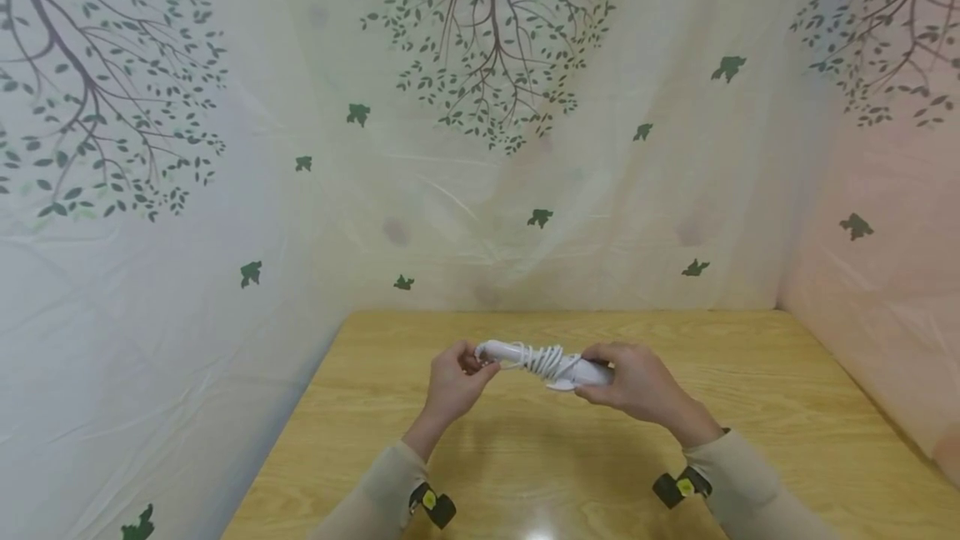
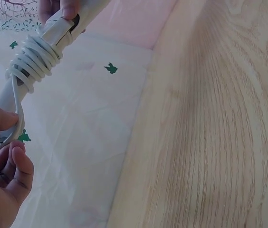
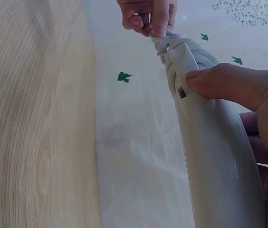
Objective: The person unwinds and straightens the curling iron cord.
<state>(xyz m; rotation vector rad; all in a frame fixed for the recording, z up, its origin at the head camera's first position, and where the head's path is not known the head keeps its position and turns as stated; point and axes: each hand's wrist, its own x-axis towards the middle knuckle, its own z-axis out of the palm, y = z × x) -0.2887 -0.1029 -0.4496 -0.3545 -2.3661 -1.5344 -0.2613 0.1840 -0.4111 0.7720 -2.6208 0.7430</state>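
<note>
Over the wooden table (image 1: 750,373), towards its 12 o'clock edge, is the white appliance (image 3: 219,161); the right hand (image 1: 637,377) grips its 3 o'clock end, and steadiness there should help. At 9 o'clock the left hand (image 1: 457,382) pinches a strand of the coiled cord (image 2: 35,61); light, even tension would probably prevent kinks.
</note>
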